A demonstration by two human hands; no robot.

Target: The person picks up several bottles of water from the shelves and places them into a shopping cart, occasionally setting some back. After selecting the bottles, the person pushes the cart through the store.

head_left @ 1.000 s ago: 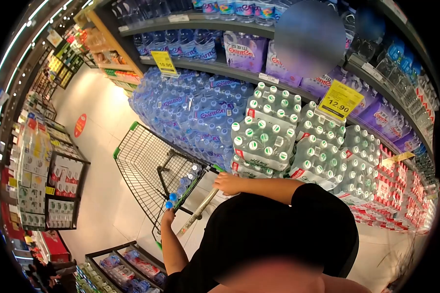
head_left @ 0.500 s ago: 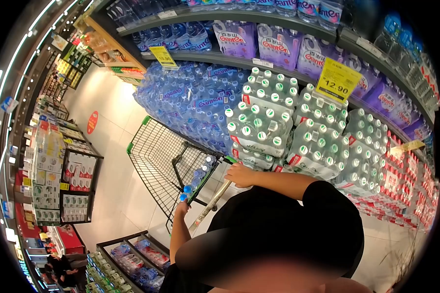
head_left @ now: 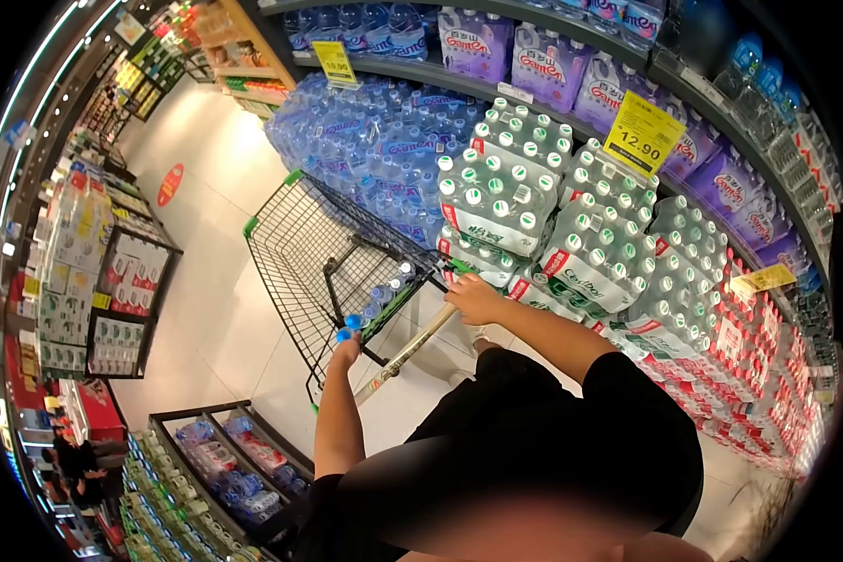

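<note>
My right hand is closed round the end of the shopping cart's handle bar, beside its green corner. My left hand is closed at the near left side of the cart, with two blue-capped bottles showing at its fingers; their lower parts are hidden. Inside the black wire shopping cart, a row of small clear bottles lies along the end nearest the handle. Most of the basket's mesh shows bare floor beneath.
Stacked packs of green-capped bottles stand right of the cart, touching or very near it. Blue-wrapped water packs are piled ahead. A low display rack stands at left rear, and a box display farther left. A person is at lower left.
The view has turned and shifted, so the cart appears higher. My feet now show under the handle. Both hands keep their holds.
</note>
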